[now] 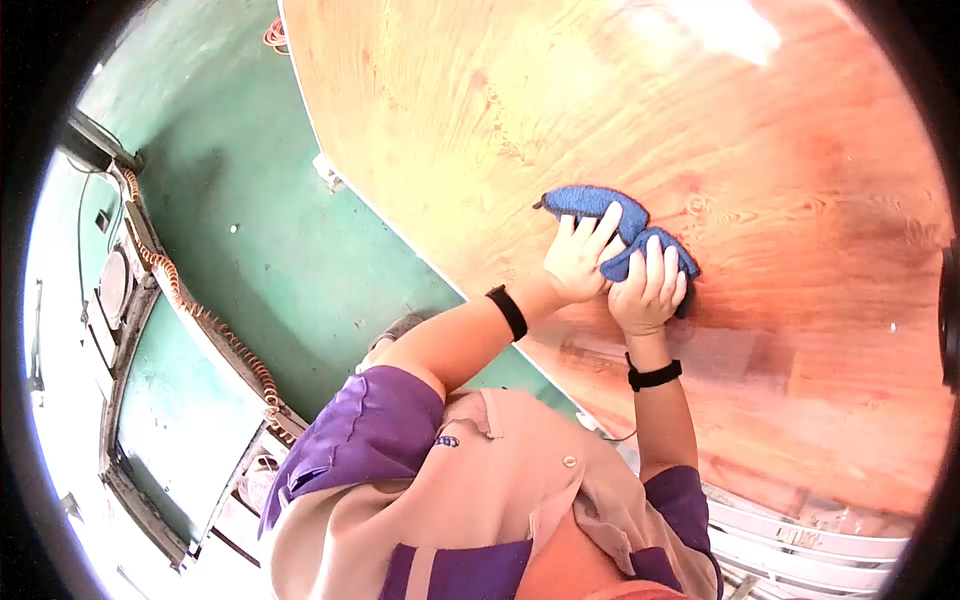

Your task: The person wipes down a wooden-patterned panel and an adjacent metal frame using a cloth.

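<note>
A blue cloth (597, 200) with a dark edge lies bunched on the glossy wood-grain tabletop (480, 130). My left hand (582, 262) grips its left portion, with the fingers curled over the fabric and partly tucked under a fold. Close beside it, my right hand (650, 285) is closed on the right portion, fingers pressed down on top. The two portions meet between my hands; whether they are one cloth or two I cannot tell. Black bands circle both wrists.
Green floor (290, 250) shows left of the white table edge. An orange coiled hose (190, 300) runs along a frame at the left. White metal bars (800, 545) stand at the lower right. A dark object (949, 315) sits at the far right edge.
</note>
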Available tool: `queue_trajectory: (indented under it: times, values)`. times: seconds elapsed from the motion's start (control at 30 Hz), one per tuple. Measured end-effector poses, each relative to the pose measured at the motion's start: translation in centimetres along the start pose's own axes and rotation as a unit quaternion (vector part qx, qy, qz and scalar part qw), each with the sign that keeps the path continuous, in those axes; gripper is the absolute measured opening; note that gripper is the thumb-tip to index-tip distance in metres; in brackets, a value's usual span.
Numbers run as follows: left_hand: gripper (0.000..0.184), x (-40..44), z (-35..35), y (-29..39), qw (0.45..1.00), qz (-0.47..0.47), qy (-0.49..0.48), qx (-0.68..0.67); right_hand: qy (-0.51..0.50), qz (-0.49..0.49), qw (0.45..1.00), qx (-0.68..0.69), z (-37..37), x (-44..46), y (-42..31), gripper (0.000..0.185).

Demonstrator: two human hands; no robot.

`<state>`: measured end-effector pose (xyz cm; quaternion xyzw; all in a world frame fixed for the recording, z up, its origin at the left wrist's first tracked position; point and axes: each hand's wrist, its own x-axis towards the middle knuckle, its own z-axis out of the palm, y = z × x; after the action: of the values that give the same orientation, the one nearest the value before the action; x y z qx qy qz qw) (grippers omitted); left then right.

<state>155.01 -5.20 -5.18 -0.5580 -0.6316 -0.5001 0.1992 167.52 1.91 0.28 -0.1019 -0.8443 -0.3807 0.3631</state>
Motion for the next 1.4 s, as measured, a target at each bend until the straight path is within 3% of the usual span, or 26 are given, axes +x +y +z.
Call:
queue_trajectory:
  times: [0.13,0.23,0.33,0.37,0.43,0.5,0.57,0.63,0.7,0.77,0.87,1.0,1.1,1.17,1.23,1.3,1.33,1.4]
  values:
    - [0.051,-7.6,2.8,-3.5,0.995,-0.093,-0.01,-0.046,-0.067,-0.092,0.992,0.058,3.4,-3.8,-4.5,0.025]
    - [0.066,-14.8,5.1,-4.9,0.965,-0.239,-0.11,-0.006,-0.184,-0.18,0.95,0.177,5.9,-6.0,-8.3,0.032]
    - [0.068,-21.2,7.4,-7.6,0.854,-0.345,-0.387,-0.049,-0.267,-0.296,0.886,0.235,8.4,-8.8,-10.3,0.036]
    - [0.069,-22.8,8.5,-9.0,0.814,-0.353,-0.457,-0.064,-0.279,-0.269,0.883,0.264,8.5,-8.9,-10.3,0.036]
    - [0.066,-19.8,5.0,-6.5,0.891,-0.378,-0.209,-0.14,-0.3,-0.216,0.874,0.315,8.6,-8.4,-9.6,0.036]
    - [0.067,-15.4,3.7,-5.1,0.936,-0.311,-0.094,-0.132,-0.285,-0.158,0.887,0.328,4.4,-2.6,-7.1,0.034]
    - [0.082,-9.8,1.3,-3.6,0.97,-0.229,-0.078,-0.039,-0.24,-0.147,0.917,0.284,1.4,2.2,-4.3,0.03]
    - [0.079,-2.6,-1.7,-1.6,0.963,-0.219,0.099,-0.118,-0.192,-0.132,0.952,0.198,-1.2,6.3,-1.2,0.03]
    - [0.077,3.4,-6.0,-0.9,0.982,-0.129,0.112,-0.077,-0.114,-0.067,0.988,0.083,-3.3,9.9,1.3,0.027]
    - [0.074,8.2,-7.9,-0.7,0.985,-0.062,0.131,-0.09,0.063,-0.01,0.995,0.07,-4.5,13.4,2.3,0.022]
    - [0.056,10.3,-6.4,-2.2,0.98,-0.022,0.179,-0.081,0.042,0.015,0.998,0.049,-3.3,13.6,1.4,0.025]
    - [0.044,6.1,-2.8,-6.8,0.982,0.003,0.177,-0.061,0.033,-0.034,0.999,-0.001,1.6,9.8,-3.1,0.023]
    - [0.041,-0.1,-0.1,-10.9,0.99,-0.042,0.125,-0.059,-0.021,-0.093,0.995,-0.007,4.9,6.8,-7.3,0.019]
    - [0.041,-4.9,0.6,-14.0,0.992,-0.105,0.057,-0.045,-0.072,-0.147,0.987,0.003,7.6,4.9,-10.7,0.024]
    - [0.048,-9.3,0.5,-17.6,0.977,-0.185,0.067,-0.079,-0.146,-0.214,0.964,0.055,10.5,4.0,-14.9,0.029]
    - [0.057,-13.8,1.2,-20.4,0.908,-0.391,0.067,-0.13,-0.226,-0.288,0.921,0.132,14.1,3.9,-19.1,0.036]
    - [0.052,-15.6,1.4,-21.8,0.896,-0.433,-0.001,-0.097,-0.276,-0.286,0.889,0.229,16.6,3.5,-21.4,0.041]
    - [0.049,-19.0,1.5,-24.7,0.854,-0.494,-0.156,-0.042,-0.252,-0.321,0.875,0.262,21.6,3.1,-26.4,0.045]
